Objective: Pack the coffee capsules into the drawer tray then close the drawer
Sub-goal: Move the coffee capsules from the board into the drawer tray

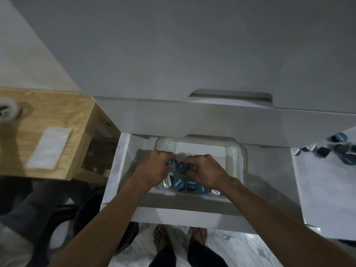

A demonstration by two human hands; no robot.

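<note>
Marble-topped counter (323, 189) beside wooden table (57, 112)

My 2 bare forearms reach forward and converge, hands close together, knuckles up. My left hand (154, 166) curls its fingers round a capsule (172, 164); my right hand (207, 171) pinches another capsule (182, 166) just beside it.

Clear glossy plastic tray (238, 160), raw wood table (63, 112), smooth white drawer (115, 170).
</note>
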